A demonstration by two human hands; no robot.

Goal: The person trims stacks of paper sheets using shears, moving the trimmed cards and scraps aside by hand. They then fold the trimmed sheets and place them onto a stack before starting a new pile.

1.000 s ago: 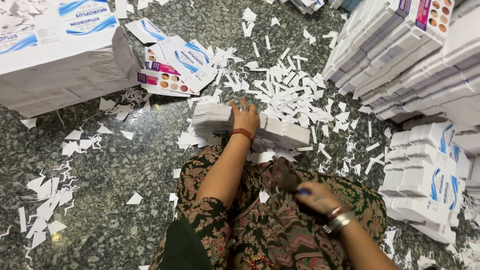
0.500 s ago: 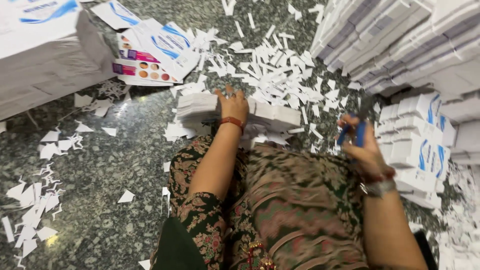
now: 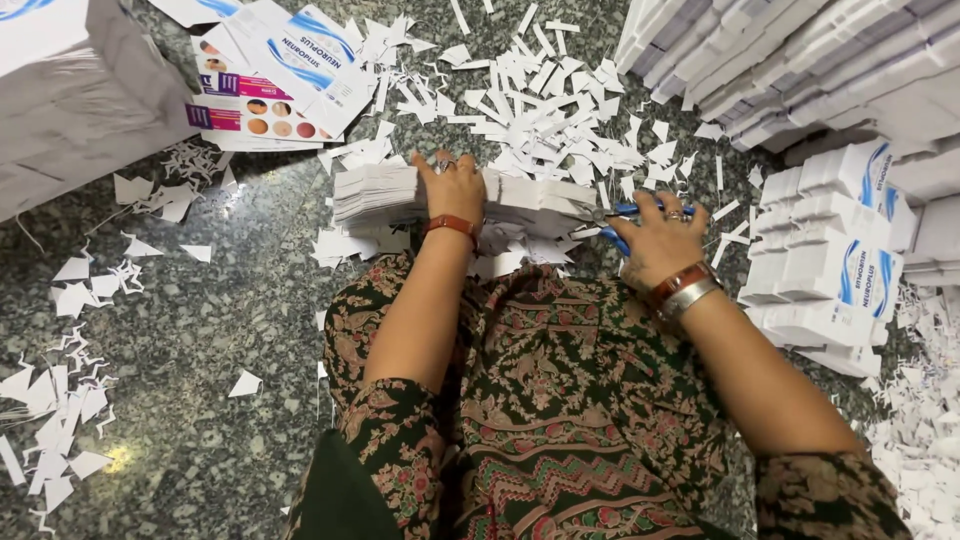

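A thick stack of flat white cardboard sheets (image 3: 375,192) lies on the speckled stone floor in front of my knees. My left hand (image 3: 453,188) presses down flat on the middle of the stack, fingers spread, a ring and a brown wristband on it. My right hand (image 3: 660,238) grips blue-handled scissors (image 3: 622,222) at the stack's right end, blades pointing left toward the sheets. Bangles circle my right wrist. My patterned green clothing fills the lower middle.
White paper offcuts (image 3: 540,90) litter the floor beyond the stack and at the left. Printed flat cartons (image 3: 270,70) lie at the upper left beside a big white bundle (image 3: 70,110). Piles of white folded cartons (image 3: 830,250) rise at the right.
My right hand has come down from mid-air at the right and brought the scissors to the stack's right end. My left hand has stayed on the stack.
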